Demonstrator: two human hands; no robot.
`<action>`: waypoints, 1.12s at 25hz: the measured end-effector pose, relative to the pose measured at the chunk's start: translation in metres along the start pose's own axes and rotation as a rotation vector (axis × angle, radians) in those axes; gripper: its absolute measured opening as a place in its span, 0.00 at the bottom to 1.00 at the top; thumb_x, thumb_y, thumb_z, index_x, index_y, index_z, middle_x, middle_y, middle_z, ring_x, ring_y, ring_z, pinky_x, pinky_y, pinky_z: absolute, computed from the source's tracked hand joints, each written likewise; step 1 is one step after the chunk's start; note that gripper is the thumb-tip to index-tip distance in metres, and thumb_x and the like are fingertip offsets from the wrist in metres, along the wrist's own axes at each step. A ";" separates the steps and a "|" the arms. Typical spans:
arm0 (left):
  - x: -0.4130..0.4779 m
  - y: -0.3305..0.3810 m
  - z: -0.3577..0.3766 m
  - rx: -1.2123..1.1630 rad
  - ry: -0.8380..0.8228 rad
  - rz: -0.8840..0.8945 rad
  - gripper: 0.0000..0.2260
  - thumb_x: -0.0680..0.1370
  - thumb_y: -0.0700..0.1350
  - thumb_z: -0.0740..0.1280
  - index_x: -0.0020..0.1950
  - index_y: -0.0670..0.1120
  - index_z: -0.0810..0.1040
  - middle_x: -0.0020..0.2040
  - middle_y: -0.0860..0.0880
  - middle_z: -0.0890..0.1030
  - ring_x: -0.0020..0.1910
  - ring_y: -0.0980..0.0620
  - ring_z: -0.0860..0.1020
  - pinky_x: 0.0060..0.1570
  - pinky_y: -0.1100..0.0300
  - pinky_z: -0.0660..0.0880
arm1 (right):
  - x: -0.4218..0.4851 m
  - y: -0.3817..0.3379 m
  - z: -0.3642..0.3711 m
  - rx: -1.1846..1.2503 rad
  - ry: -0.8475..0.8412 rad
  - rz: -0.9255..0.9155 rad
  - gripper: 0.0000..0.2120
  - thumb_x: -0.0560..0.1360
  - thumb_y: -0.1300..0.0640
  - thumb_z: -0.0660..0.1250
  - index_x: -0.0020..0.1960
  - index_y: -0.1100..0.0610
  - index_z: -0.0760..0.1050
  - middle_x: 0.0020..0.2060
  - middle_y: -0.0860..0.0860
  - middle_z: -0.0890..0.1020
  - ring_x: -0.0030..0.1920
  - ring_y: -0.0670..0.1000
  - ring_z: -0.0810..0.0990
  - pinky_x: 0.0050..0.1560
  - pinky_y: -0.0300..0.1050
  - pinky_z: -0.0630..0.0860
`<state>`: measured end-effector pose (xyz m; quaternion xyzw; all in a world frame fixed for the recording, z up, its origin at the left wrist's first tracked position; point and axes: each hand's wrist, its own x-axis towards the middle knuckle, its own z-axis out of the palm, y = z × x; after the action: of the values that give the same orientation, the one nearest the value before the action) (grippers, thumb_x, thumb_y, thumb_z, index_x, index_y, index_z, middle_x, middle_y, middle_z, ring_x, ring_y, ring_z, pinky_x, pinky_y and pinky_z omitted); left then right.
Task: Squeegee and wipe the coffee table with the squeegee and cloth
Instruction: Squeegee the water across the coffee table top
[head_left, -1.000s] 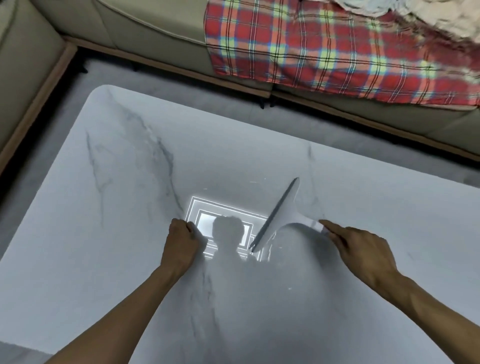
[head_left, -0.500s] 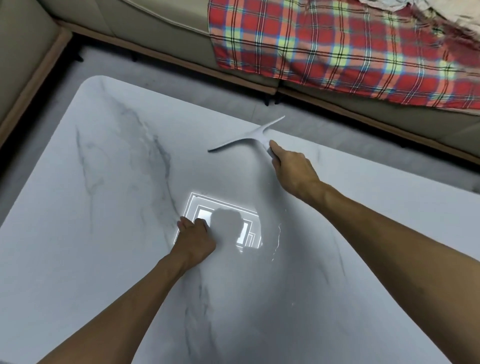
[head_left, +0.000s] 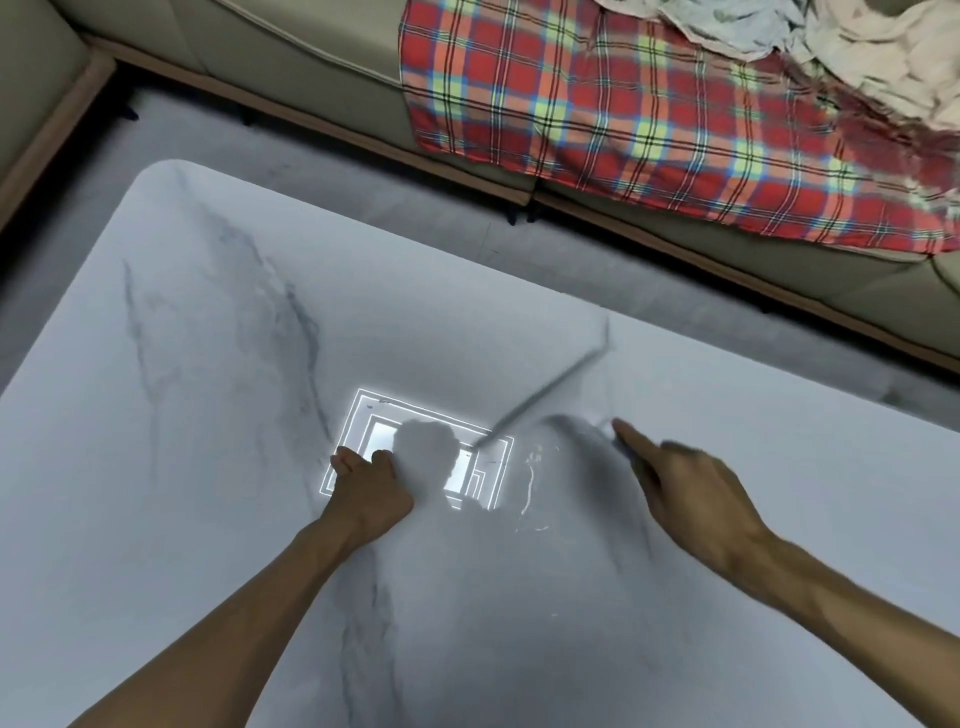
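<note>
squeegee pass in hand: blurred squeegee (head_left: 540, 402), blade on the surface (head_left: 208, 467) centre, is held by the right grip (head_left: 691, 499). left grip (head_left: 369, 488) is fisted on the surface, no cloth seen. next stroke likely calls for the blade to be kept flat.

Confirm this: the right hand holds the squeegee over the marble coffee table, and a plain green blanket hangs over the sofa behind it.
One detail is wrong. The head view shows that the blanket hanging over the sofa is red plaid, not plain green. The rest stands: the right hand holds the squeegee over the marble coffee table.
</note>
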<state>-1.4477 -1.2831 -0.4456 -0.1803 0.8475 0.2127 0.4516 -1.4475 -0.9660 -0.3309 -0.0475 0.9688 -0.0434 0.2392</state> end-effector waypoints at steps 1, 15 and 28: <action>0.001 -0.001 0.001 -0.001 -0.018 0.035 0.17 0.77 0.39 0.58 0.65 0.37 0.65 0.74 0.28 0.52 0.76 0.31 0.49 0.74 0.44 0.56 | 0.025 -0.012 -0.008 0.065 0.072 0.006 0.20 0.82 0.50 0.52 0.73 0.44 0.62 0.42 0.57 0.81 0.43 0.64 0.80 0.42 0.52 0.76; -0.046 -0.071 -0.014 -0.402 0.407 0.000 0.05 0.79 0.39 0.55 0.45 0.41 0.68 0.34 0.46 0.75 0.34 0.45 0.74 0.28 0.58 0.64 | 0.076 -0.148 0.055 0.130 -0.046 -0.240 0.28 0.80 0.57 0.54 0.77 0.43 0.51 0.45 0.56 0.75 0.42 0.62 0.77 0.41 0.48 0.70; -0.047 -0.017 0.073 -0.122 0.133 0.171 0.08 0.68 0.35 0.59 0.45 0.44 0.65 0.64 0.33 0.65 0.66 0.33 0.66 0.57 0.46 0.72 | -0.057 0.049 0.030 -0.096 -0.042 -0.077 0.22 0.82 0.48 0.52 0.74 0.36 0.58 0.38 0.46 0.75 0.40 0.56 0.79 0.37 0.46 0.73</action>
<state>-1.3642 -1.2540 -0.4463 -0.1484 0.8735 0.2889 0.3627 -1.3869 -0.9131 -0.3367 -0.0972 0.9620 -0.0048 0.2552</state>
